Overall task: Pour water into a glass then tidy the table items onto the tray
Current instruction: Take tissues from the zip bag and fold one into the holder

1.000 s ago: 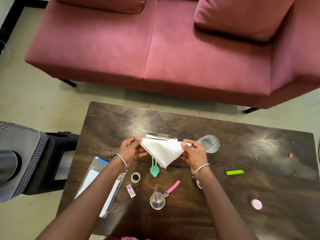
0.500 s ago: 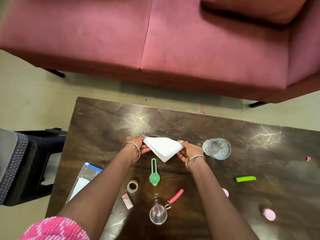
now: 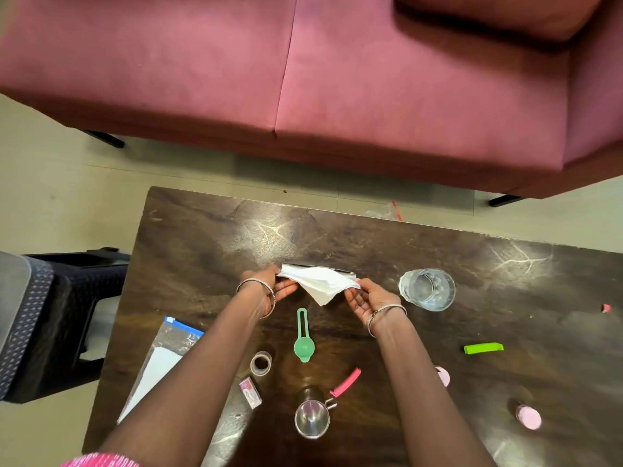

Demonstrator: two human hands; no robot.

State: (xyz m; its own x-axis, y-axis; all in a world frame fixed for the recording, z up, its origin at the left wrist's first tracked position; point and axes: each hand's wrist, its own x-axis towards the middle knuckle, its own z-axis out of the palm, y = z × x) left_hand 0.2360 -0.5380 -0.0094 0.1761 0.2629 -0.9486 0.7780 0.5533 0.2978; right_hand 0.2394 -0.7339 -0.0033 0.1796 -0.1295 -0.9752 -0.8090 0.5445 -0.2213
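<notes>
A folded white napkin hangs between my hands over the middle of the dark table. My left hand pinches its left corner and my right hand pinches its right corner. Just behind the napkin lies a shiny flat metal piece, mostly hidden; I cannot tell whether it is a tray. A clear glass holding water stands to the right of my right hand. A green measuring spoon lies just below the napkin.
On the table lie a tape roll, a small box, a steel cup with pink handle, a zip bag, a green clip and pink round pieces. A red sofa stands behind, a dark stool at left.
My hands carried the napkin a little farther from me, toward the metal piece, and the napkin has flattened lower. The camera has tilted down and moved closer to the table.
</notes>
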